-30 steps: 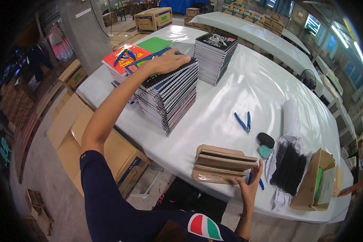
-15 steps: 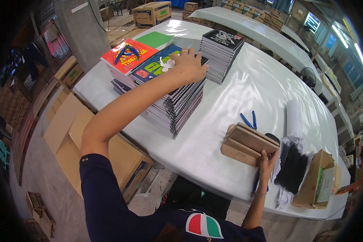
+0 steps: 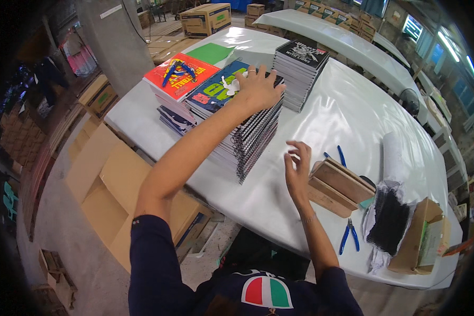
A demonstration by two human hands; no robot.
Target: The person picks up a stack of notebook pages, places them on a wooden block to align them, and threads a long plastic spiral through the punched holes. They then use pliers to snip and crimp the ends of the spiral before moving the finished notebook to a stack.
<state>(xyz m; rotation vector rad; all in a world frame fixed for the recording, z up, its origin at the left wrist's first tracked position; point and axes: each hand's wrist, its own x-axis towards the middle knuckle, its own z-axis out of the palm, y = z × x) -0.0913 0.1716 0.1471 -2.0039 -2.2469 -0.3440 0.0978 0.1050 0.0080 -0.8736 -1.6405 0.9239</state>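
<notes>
A tall stack of spiral notebooks with a blue cover on top [image 3: 208, 97] stands on the white-covered table. Across the coil-side part of that top cover rests my left hand [image 3: 258, 90], fingers spread; I see nothing held in it. My right hand [image 3: 298, 171] is raised to the right of this stack, fingers apart and empty. Beside it stands a brown wooden block with a slot [image 3: 338, 187]. Blue-handled cutting pliers [image 3: 349, 237] lie in front of the block, and another blue-handled tool [image 3: 342, 156] lies behind it, partly hidden.
Red-covered notebooks [image 3: 160, 79] with blue-handled pliers [image 3: 179, 72] on top stand at the left, a black-covered stack [image 3: 295, 79] behind. Black plastic coils [image 3: 387, 218] on white wrapping and a cardboard box [image 3: 408, 247] lie at the right. An open carton [image 3: 118, 181] is beside the table.
My right hand has let go of the wooden block and moved left toward the blue notebooks, uncovering the front pliers. My left hand stays on the top notebook. The whole view has shifted slightly.
</notes>
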